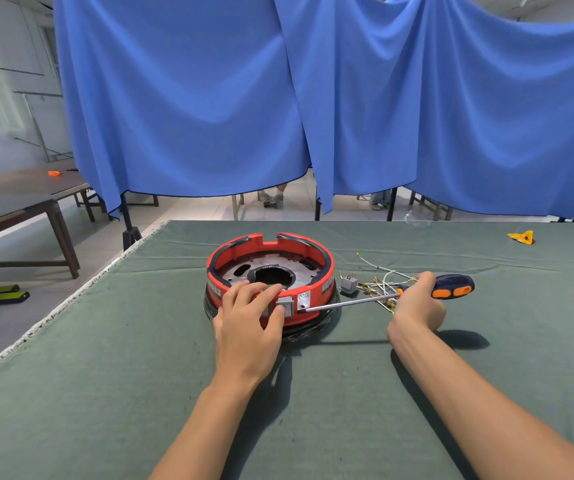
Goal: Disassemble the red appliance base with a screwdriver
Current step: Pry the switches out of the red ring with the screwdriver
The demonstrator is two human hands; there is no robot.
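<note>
The left hand [251, 320] is gripping the near rim of the red appliance base [271, 278] mid-tabletop, while the right hand [417, 303] is clutching the screwdriver [382, 296], its tip meeting the base's front wall. Levering sideways there, the tip is likely risking a slip toward the left fingers.

Bench [140, 393]: green cloth cover.
Centre: red appliance base [313, 303].
3 o'clock: loose wires [379, 284].
1 o'clock: yellow piece [522, 236].
</note>
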